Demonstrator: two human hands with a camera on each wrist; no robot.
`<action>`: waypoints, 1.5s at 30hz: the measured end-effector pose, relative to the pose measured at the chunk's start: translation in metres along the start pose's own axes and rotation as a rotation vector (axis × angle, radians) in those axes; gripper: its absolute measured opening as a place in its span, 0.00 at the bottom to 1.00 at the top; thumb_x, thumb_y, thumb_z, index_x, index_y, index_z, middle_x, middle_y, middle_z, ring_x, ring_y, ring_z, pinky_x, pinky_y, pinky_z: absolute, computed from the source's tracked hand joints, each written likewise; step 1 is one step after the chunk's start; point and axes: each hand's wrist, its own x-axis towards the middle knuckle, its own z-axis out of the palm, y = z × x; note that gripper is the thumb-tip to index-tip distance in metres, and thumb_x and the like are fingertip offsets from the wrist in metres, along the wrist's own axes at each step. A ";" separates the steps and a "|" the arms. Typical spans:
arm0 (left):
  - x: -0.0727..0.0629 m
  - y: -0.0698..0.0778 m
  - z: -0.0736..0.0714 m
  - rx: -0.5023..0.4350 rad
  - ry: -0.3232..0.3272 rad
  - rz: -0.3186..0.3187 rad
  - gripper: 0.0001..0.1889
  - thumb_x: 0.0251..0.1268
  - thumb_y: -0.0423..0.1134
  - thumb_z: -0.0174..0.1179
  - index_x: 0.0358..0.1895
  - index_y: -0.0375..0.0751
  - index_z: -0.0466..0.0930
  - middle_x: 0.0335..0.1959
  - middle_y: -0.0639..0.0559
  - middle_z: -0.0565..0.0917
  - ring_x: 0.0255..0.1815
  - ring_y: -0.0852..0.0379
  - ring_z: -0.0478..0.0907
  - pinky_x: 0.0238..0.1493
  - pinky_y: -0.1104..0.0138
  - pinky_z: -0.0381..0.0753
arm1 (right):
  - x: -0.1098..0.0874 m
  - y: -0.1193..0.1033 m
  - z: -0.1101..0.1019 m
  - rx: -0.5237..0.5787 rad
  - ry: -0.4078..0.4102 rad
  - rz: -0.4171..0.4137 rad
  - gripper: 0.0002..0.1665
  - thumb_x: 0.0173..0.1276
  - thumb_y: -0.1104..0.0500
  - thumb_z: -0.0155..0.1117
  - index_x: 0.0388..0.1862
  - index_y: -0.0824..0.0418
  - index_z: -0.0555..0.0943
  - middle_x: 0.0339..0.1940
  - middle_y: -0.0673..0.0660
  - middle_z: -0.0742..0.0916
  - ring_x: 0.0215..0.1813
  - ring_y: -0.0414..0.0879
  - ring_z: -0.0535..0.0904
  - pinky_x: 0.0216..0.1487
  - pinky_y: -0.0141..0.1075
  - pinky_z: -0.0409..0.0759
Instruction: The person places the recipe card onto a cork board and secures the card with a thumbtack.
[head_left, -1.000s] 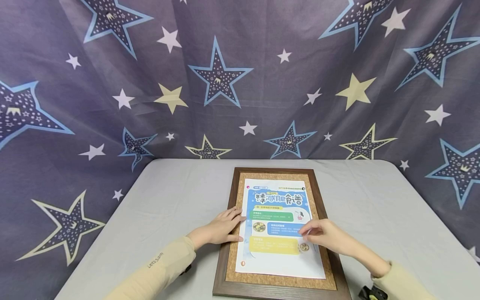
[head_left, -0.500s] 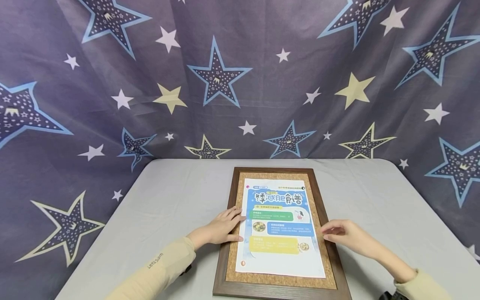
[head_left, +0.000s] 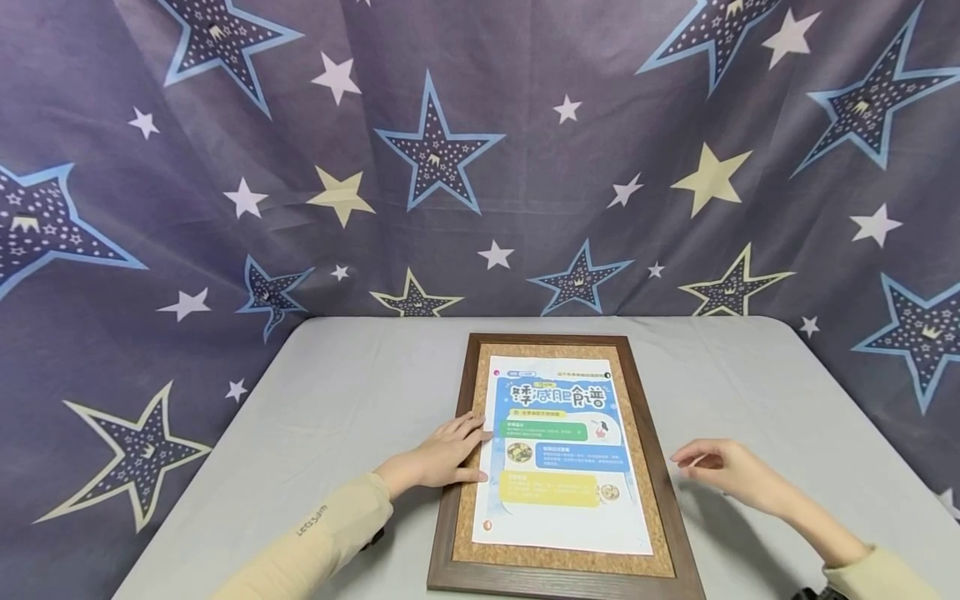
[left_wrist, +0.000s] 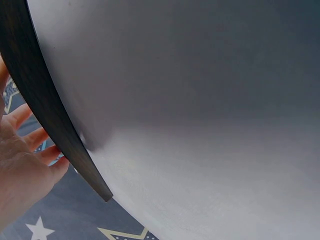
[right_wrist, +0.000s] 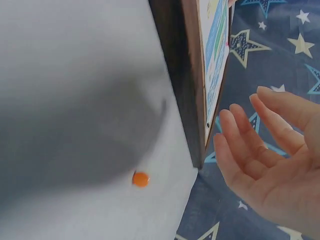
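Note:
A printed poster [head_left: 555, 529] with blue, green and yellow panels lies flat on a cork board [head_left: 555, 560] with a dark wooden frame [head_left: 641, 383]. A small pink dot [head_left: 497, 372] and a black dot [head_left: 607, 375] mark its upper corners; whether they are pins I cannot tell. My left hand [head_left: 442, 454] rests on the frame's left side, fingertips touching the poster's edge. Right of the board, my right hand [head_left: 738, 475] hovers over the table with loosely bent fingers. Nothing shows between thumb and fingers in the right wrist view.
A small orange round thing [right_wrist: 140, 179] sits on the pale table cover beside the frame in the right wrist view. The grey table [head_left: 360, 367] extends on both sides of the board. Behind it hangs a dark curtain [head_left: 465, 233] printed with stars.
My right hand has moved right, from above the poster, past the frame's right edge, to over the table. The left hand and the board have stayed put.

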 end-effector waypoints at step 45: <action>0.002 0.000 0.002 0.008 -0.009 -0.013 0.34 0.59 0.57 0.50 0.64 0.41 0.59 0.67 0.40 0.54 0.68 0.42 0.45 0.64 0.50 0.48 | -0.034 0.063 -0.021 -0.020 -0.069 -0.070 0.05 0.51 0.74 0.60 0.29 0.76 0.76 0.23 0.49 0.81 0.24 0.30 0.71 0.21 0.28 0.71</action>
